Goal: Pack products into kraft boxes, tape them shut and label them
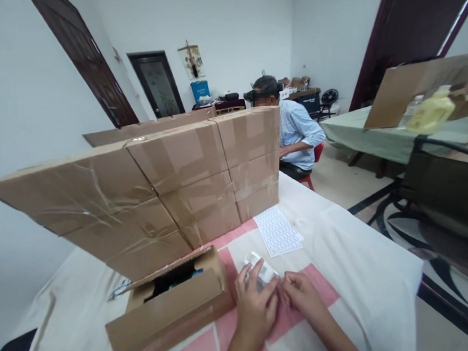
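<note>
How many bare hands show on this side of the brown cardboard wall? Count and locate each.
2: the left hand on a small white object; the right hand curled beside it. The brown cardboard wall may hide others.

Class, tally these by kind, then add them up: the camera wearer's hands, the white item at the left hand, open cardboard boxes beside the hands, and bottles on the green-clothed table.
Hands: 2 (left hand, right hand)
White item: 1
Open cardboard box: 1
Bottles: 2 (yellow bottle, clear bottle)
Total: 6
</note>
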The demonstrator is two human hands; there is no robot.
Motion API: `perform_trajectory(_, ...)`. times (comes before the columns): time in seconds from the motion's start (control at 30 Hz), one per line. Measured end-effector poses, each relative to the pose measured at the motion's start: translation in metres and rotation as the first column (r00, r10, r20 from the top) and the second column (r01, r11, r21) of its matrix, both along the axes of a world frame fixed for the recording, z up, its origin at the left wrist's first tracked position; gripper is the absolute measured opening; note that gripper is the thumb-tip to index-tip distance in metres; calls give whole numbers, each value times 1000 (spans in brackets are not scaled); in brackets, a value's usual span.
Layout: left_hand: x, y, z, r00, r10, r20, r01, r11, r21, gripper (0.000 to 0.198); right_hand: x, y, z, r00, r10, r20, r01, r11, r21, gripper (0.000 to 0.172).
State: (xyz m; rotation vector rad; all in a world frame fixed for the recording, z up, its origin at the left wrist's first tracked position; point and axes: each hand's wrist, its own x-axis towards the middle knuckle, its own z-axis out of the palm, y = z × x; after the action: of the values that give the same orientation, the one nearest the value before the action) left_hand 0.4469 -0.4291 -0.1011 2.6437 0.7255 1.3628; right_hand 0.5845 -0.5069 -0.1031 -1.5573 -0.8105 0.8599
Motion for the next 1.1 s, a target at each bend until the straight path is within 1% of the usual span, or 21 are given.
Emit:
perform_trajectory(0.07,-1,0,0,1000,-17,3,17,1000,10,37,-10,-4,-5,979,-123,163,123,992,7,48)
perform_trajectory(0.13,-2,0,0,1000,-16,0,16,1000,0,36,-19,-9,-7,928,-193,320,206,979,-5,43)
perform_trajectory(0.17,-3,0,0,1000,-12,-7,12,1000,-11,35,-23,-11,-7,891,-211,402,235,972,-10,40)
perform_trajectory(0.23,-3,0,-2,1000,-8,-25,8,1000,-26,35,-27,-15,-8,789,-253,560,311,950,-8,37)
perform_trajectory(0.3,-4,0,-6,999,-8,-35,8,1000,-23,34,-28,-18,-10,683,-296,667,384,923,17,33)
perform_trajectory(0.33,-3,1,-9,999,-12,-36,11,1000,-14,34,-28,-19,-12,655,-305,691,405,914,20,32)
perform_trajectory(0.37,-3,2,-12,999,-16,-33,16,1000,-4,33,-27,-19,-14,645,-306,700,418,908,12,32)
perform_trajectory(0.53,-1,5,-22,999,-26,-37,26,1000,-7,36,-25,-17,-24,629,-241,739,403,914,-44,37)
perform_trajectory(0.67,-1,5,-22,998,-27,-60,27,1000,7,36,-24,-16,-29,592,-218,776,392,919,-40,40)
perform_trajectory(0.97,0,5,-21,998,-60,-17,61,998,22,36,-20,-14,-35,567,-175,805,370,927,-59,40)
perform_trajectory(1.1,2,3,-23,997,-70,15,70,997,44,37,-21,-13,-37,525,-190,830,396,917,-40,40)
